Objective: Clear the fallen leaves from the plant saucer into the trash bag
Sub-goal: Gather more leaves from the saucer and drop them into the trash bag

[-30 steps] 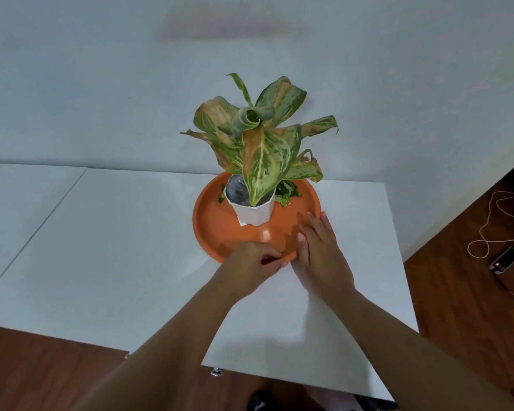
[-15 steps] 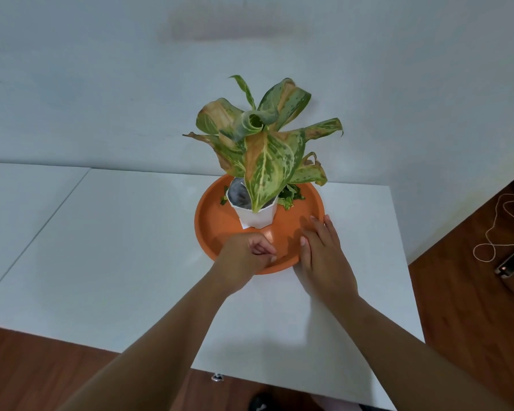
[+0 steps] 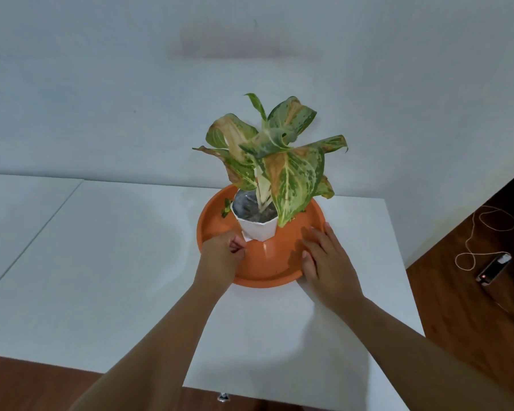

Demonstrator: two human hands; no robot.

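Note:
An orange plant saucer (image 3: 267,262) sits on the white table (image 3: 116,262) with a white pot (image 3: 257,229) of green and yellow leaves standing in it. Small green fallen leaves (image 3: 226,208) lie in the saucer left of the pot, and another bit (image 3: 293,218) peeks out under a hanging leaf on the right. My left hand (image 3: 221,258) is over the saucer's front-left rim, fingers curled shut, with nothing visible in them. My right hand (image 3: 325,259) lies flat on the right rim, fingers spread. No trash bag is in view.
A second white table (image 3: 21,209) adjoins on the left. The wall stands close behind the plant. On the wooden floor to the right lie a small device (image 3: 493,267) and a looped cord (image 3: 475,241). The table's near edge is just below my forearms.
My left hand has moved from the saucer's front rim toward its left side, staying curled. My right hand slid further round the right rim. The view has shifted slightly.

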